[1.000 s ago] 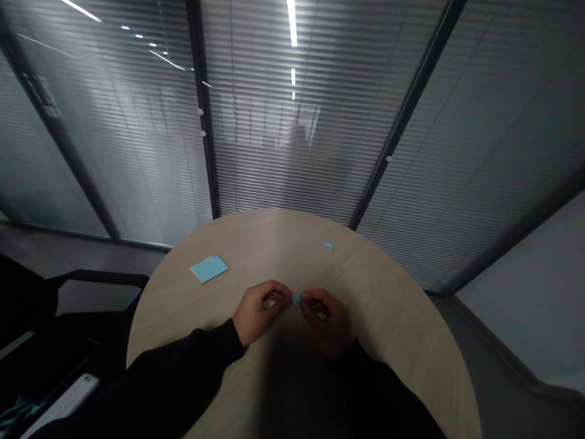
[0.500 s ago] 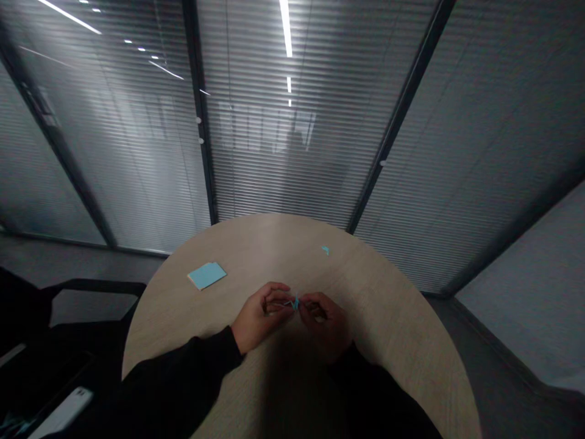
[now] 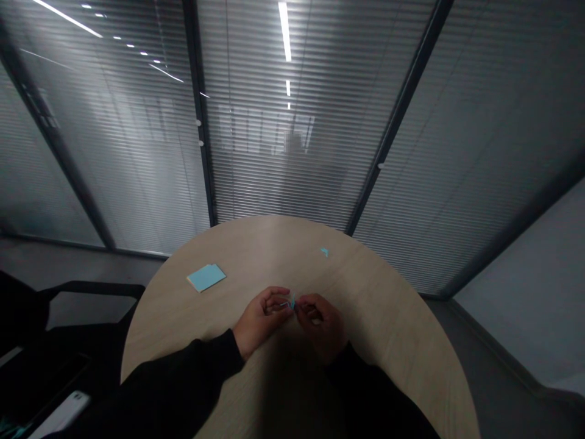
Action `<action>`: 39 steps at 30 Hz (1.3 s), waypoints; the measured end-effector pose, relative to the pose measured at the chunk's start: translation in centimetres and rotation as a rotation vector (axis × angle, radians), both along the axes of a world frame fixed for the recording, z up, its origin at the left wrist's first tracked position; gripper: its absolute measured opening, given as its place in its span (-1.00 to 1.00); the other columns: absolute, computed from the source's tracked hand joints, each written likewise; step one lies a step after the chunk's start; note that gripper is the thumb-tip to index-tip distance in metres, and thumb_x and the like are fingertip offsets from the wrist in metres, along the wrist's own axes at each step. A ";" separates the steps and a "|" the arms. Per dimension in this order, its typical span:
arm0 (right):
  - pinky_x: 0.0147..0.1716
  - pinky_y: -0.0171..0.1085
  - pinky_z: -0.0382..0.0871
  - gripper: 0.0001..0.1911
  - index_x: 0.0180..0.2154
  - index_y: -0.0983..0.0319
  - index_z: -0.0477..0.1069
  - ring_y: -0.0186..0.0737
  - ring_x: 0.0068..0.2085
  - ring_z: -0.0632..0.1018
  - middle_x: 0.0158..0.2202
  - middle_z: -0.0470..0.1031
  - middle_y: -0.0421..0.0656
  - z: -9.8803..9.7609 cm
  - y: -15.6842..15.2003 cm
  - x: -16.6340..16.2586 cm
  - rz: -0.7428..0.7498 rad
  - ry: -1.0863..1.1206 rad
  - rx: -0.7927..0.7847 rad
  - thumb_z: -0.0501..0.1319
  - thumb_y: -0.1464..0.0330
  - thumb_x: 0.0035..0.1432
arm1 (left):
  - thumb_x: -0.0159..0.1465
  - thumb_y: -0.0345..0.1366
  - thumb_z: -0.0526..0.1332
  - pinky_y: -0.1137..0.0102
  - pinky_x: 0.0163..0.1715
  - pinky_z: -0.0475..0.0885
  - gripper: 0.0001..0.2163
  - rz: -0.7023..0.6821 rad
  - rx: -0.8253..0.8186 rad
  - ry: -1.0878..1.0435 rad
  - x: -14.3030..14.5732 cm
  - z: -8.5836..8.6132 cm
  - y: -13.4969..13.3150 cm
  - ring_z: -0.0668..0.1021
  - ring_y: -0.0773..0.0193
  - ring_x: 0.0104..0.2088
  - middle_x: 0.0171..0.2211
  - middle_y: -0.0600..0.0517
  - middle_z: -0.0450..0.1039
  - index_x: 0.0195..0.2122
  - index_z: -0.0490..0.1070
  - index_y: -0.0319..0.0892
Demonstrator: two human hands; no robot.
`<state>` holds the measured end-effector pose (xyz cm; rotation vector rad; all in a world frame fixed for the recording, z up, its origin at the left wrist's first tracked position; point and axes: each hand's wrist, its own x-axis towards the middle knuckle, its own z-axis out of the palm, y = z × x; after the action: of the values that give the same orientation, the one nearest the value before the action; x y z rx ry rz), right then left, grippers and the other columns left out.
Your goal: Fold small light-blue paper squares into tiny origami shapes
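Observation:
A small light-blue folded paper figure (image 3: 293,303), which looks like origami, is held between my two hands above the table. My left hand (image 3: 259,320) pinches its left side between thumb and fingers. From the other side, my right hand (image 3: 325,329) grips it with thumb and forefinger closed. The fingers cover much of the figure, so its exact shape cannot be made out. Farther back to the right, another small blue folded paper piece (image 3: 324,251) lies on the table. A short stack of blue paper sheets (image 3: 206,277) rests to the left.
The round wooden table (image 3: 393,341) has a curved edge all around. A dark chair (image 3: 91,289) stands at its left, with a white phone-like object (image 3: 61,414) at the lower left. Glass panels with blinds (image 3: 283,177) rise behind the table.
My hands and the paper figure have shifted very slightly, and the figure is turned a little between the fingers. Both hands keep their pinch; the view itself has moved a touch.

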<state>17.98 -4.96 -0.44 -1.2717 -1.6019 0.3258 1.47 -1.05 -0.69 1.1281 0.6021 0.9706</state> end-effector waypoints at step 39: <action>-0.52 -0.40 0.39 -0.79 -0.31 0.21 0.49 -0.32 -0.42 0.50 -0.27 0.48 -0.15 -0.3 1.3 0.7 0.069 0.139 -0.136 0.30 0.23 0.04 | 0.15 -0.22 0.31 0.31 -0.22 0.36 -0.41 0.145 0.360 0.356 -0.1 -0.5 0.5 0.51 0.22 -0.22 -0.13 -0.12 0.51 0.18 0.15 -0.16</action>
<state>18.71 -3.64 -0.70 -1.2691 -1.5281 0.5625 1.42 -0.59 -1.15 1.6155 0.8252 1.0362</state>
